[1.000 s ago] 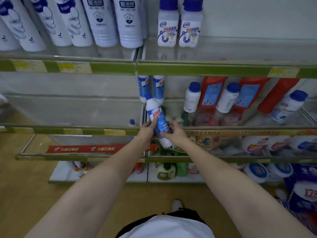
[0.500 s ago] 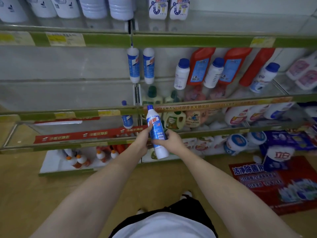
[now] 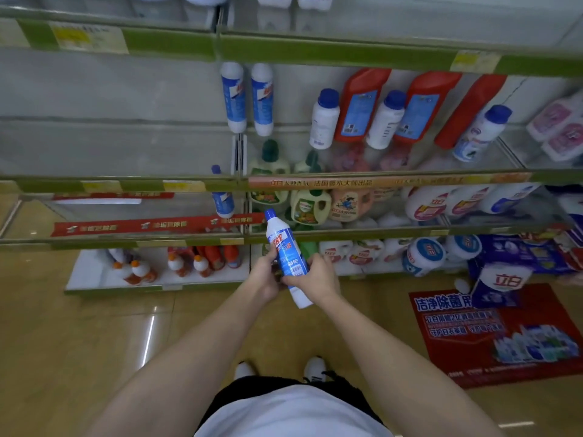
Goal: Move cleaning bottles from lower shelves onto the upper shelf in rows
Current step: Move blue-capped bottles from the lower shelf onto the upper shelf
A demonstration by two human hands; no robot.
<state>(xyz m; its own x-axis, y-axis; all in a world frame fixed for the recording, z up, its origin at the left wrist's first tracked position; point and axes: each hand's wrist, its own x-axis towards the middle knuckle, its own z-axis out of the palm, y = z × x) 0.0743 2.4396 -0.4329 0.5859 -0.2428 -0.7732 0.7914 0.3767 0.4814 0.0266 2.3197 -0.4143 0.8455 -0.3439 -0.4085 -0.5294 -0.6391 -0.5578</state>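
Observation:
A slim white bottle with a blue cap and blue label [image 3: 285,252] is held in front of the lower shelves, its cap pointing up and away. My right hand [image 3: 315,280] grips its lower body. My left hand [image 3: 265,275] touches its left side with curled fingers. Two matching slim bottles [image 3: 247,97] stand at the back of the glass shelf [image 3: 126,181] above. Another one [image 3: 222,197] stands on the shelf below that. The upper shelf [image 3: 315,52] runs across the top, only bottle bases showing.
White blue-capped bottles [image 3: 325,119] and red bottles [image 3: 359,104] fill the shelf's right side. Green and orange jugs [image 3: 310,205] stand lower. Orange-capped bottles [image 3: 176,263] sit on the bottom shelf. A red floor mat [image 3: 492,332] lies at right on the tan floor.
The view has tilted downward, so the shelves sit higher in frame. Both hands with the bottle have come down and back toward me, away from the middle shelf.

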